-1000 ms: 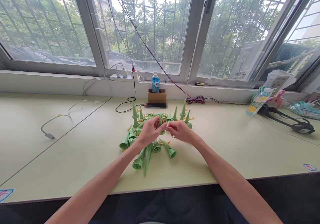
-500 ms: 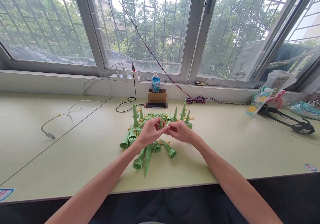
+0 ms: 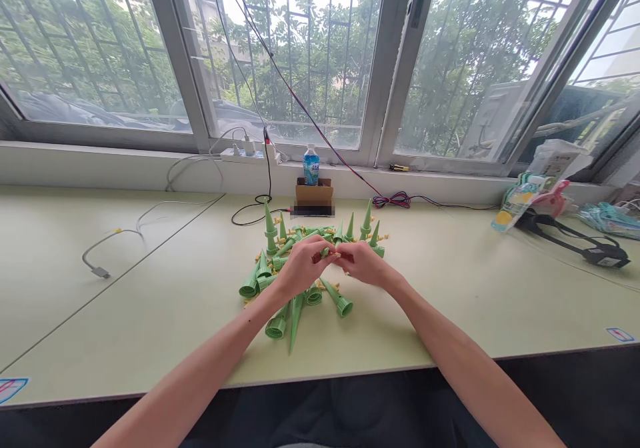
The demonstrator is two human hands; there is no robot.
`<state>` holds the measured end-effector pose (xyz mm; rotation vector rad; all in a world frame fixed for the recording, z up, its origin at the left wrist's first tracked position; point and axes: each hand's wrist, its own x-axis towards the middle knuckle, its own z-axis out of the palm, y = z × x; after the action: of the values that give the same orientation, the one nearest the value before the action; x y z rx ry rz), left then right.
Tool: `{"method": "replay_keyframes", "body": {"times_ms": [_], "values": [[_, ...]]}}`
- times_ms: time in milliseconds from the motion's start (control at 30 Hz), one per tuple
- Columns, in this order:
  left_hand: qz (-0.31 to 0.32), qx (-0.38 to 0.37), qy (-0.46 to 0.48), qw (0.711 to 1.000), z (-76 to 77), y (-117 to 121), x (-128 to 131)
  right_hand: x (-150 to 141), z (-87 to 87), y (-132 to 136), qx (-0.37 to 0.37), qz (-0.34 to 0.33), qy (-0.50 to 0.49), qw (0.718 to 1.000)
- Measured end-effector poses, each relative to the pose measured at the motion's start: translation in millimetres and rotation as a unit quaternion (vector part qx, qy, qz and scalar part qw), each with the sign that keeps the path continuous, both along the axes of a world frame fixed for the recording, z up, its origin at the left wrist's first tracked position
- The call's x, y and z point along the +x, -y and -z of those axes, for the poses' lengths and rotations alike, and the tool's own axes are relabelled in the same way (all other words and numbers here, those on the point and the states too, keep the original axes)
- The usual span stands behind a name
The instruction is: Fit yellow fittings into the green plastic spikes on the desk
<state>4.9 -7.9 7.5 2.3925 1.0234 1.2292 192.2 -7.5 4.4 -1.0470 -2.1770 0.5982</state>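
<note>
My left hand (image 3: 304, 263) is closed around a green plant watering spike (image 3: 325, 253), mostly hidden by the fingers. My right hand (image 3: 364, 263) meets it fingertip to fingertip, pinching a small yellow valve (image 3: 337, 255) at the spike's side; the exact contact is hidden. Beneath and around both hands lie several more green spikes with open threaded ends, such as one spike (image 3: 342, 305) to the front right and a long one (image 3: 297, 321) pointing at me. Others stand upright behind, including a spike (image 3: 367, 221) at the right. Yellow valves (image 3: 381, 237) poke out among them.
At the back of the table (image 3: 450, 288) are a small cardboard box (image 3: 315, 195) and a blue bottle (image 3: 311, 166). A white cable (image 3: 100, 271) lies left, a coiled cable (image 3: 393, 199) behind. Black straps (image 3: 570, 238) and packaged items (image 3: 525, 198) sit at right.
The held spike has tipped: its point stood up between my hands before, and now only a small green part shows. Both hands stay in nearly the same place.
</note>
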Motion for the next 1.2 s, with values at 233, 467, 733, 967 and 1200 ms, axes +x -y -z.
{"method": "replay_keyframes", "body": {"times_ms": [233, 467, 733, 967, 1200], "values": [[0.030, 0.018, 0.012, 0.999, -0.4, 0.9, -0.4, -0.3, -1.2, 0.5, 0.007, 0.005, -0.001, 1.000], [0.045, 0.047, 0.028, 0.997, 1.4, 0.0, -1.2, -0.8, -3.1, 2.5, 0.009, 0.005, -0.013, 1.000], [0.047, 0.036, 0.033, 0.998, -1.8, 3.7, -0.8, -1.5, -5.4, 3.7, 0.015, 0.000, -0.021, 1.000], [0.041, 0.044, 0.023, 0.998, -2.0, 3.2, -0.8, -1.0, -4.1, 3.3, 0.013, 0.000, -0.019, 1.000], [0.027, 0.062, 0.009, 0.998, -1.1, 1.6, -0.8, -0.4, -1.9, 1.7, 0.013, 0.010, -0.008, 1.000]]}}
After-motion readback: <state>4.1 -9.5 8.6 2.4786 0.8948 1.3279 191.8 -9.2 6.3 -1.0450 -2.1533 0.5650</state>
